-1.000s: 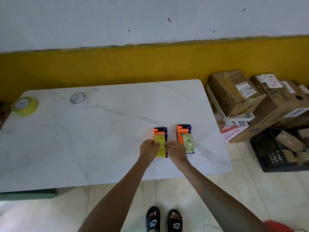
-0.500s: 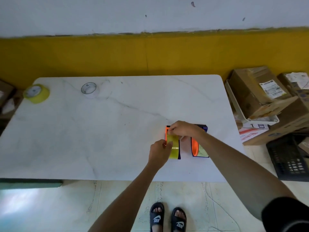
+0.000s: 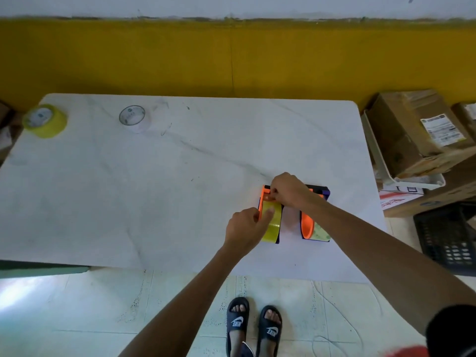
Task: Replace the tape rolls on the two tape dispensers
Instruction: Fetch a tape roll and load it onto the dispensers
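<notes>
Two orange-and-dark tape dispensers lie side by side near the table's front right. The left dispenser [image 3: 265, 202] carries a yellow tape roll [image 3: 272, 226]. My left hand [image 3: 246, 229] grips that roll from its left side. My right hand [image 3: 288, 190] pinches the tape end at the left dispenser's far end. The right dispenser [image 3: 307, 225] holds a pale clear roll [image 3: 320, 233], partly hidden under my right forearm. A spare yellow roll [image 3: 45, 121] and a spare clear roll [image 3: 132, 118] lie flat at the table's far left.
The white marble table [image 3: 154, 189] stands against a yellow-and-white wall. Cardboard boxes [image 3: 417, 135] and a white tray are stacked to the right, with a black crate [image 3: 448, 238] on the floor. My sandalled feet show below the table's front edge.
My right hand has moved from the near side of the yellow roll to the dispenser's far end. The left hand stays on the roll. The camera has shifted left and closer.
</notes>
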Motion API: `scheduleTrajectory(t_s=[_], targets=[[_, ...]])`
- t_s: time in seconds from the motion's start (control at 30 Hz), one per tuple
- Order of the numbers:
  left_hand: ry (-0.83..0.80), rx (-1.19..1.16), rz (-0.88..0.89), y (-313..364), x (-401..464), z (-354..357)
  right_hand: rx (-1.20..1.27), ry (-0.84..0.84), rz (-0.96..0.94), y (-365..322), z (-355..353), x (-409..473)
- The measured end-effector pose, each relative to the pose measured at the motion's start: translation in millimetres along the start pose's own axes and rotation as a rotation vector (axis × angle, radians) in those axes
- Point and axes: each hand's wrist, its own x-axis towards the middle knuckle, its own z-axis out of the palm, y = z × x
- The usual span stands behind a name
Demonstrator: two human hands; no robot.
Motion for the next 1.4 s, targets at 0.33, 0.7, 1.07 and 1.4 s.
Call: scheduleTrajectory(t_s=[0.33,0.7,1.07,1.4], targets=[[-0.004,0.275,-0.059,10,-5,1,-0.021,-0.075,-0.021,-5,-12,5],[-0.054,0.405,-0.141,18,-13,0,-0.002,0.144,0.037,21,-8,17],[-0.114,0.375,-0.164,6,-25,-4,-0.060,0.293,0.125,46,-27,49],[0.080,0.071,-0.124,-21,-53,2,-0.054,0.126,0.122,22,-14,44]])
